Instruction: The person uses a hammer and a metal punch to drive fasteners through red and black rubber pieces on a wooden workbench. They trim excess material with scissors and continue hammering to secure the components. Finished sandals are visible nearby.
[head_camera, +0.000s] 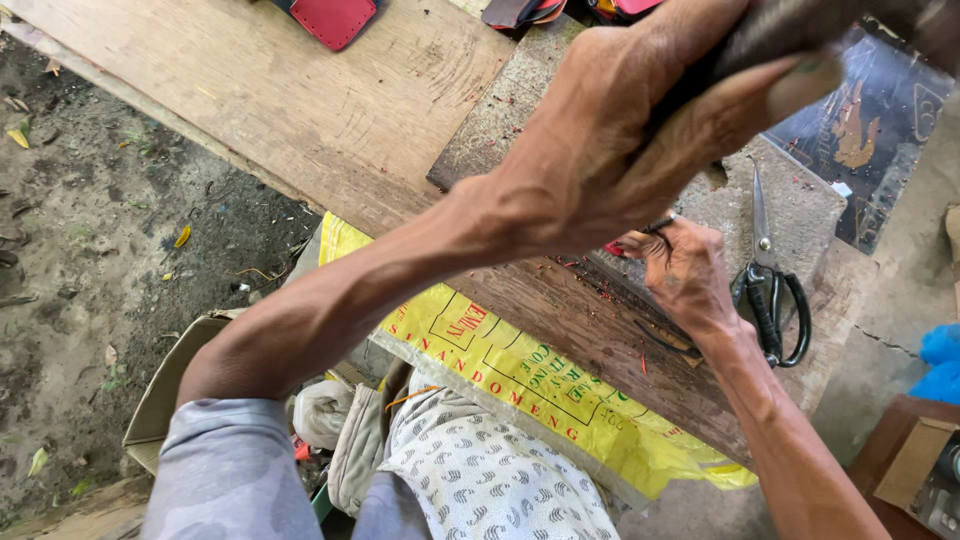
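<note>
My left hand (640, 130) is raised close to the camera, shut around a dark tool handle (790, 30) whose head is out of frame. Below it, my right hand (685, 275) rests on a worn wooden board (560, 310) and pinches a small thin metal tool (658, 226) upright over a small red piece (614, 248), which my left arm mostly hides. Red shavings are scattered on the board around it.
Black-handled scissors (770, 290) lie just right of my right hand on a grey slab (800, 205). A yellow printed sack (520, 375) hangs off the board over my lap. A red leather piece (335, 20) lies at the top, with a dark mat (880, 130) at the upper right and dirt ground (90, 250) to the left.
</note>
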